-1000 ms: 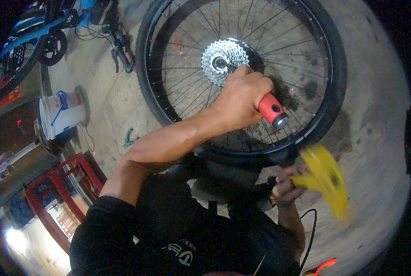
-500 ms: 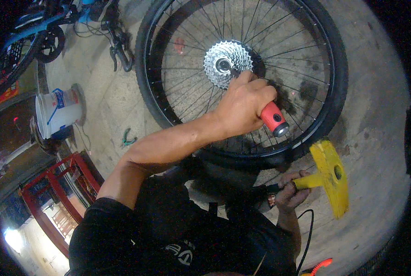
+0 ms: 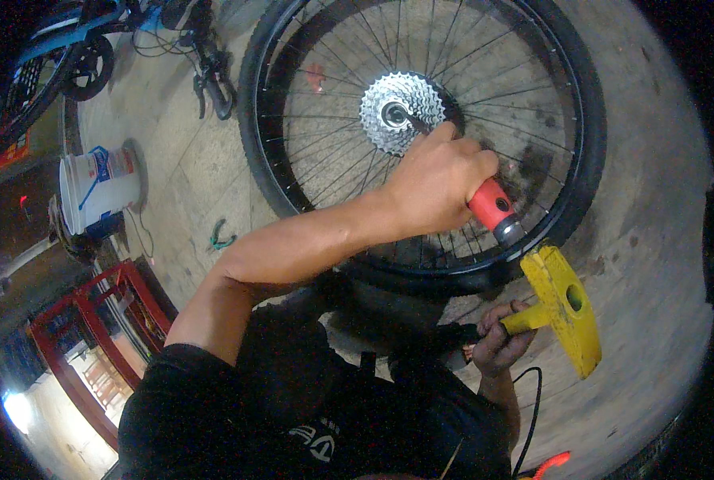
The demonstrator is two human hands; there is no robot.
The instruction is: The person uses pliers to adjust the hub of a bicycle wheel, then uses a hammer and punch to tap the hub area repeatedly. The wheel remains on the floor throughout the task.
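Note:
My left hand (image 3: 441,180) is wrapped round the red handle of a screwdriver (image 3: 491,205). Its dark shaft slants to the lockring area at the centre of a silver cassette (image 3: 377,132). The cassette sits on a bicycle wheel (image 3: 582,160) with a black tyre. My right hand (image 3: 502,346) grips a yellow hammer (image 3: 566,308) by the handle, close below the head. One end of the hammer head is just off the butt of the screwdriver, with a small gap between them.
A bicycle with blue parts (image 3: 85,40) lies at the far left. Below it stands a white bucket (image 3: 105,188). Green-handled pliers (image 3: 221,236) lie on the concrete floor. A red frame (image 3: 93,328) is at the lower left, and a black cable (image 3: 533,408) runs beside my right forearm.
The hammer head has come left, nearer the screwdriver's butt. My left hand and the screwdriver have shifted slightly right in the view, with the shaft still at the cassette's centre.

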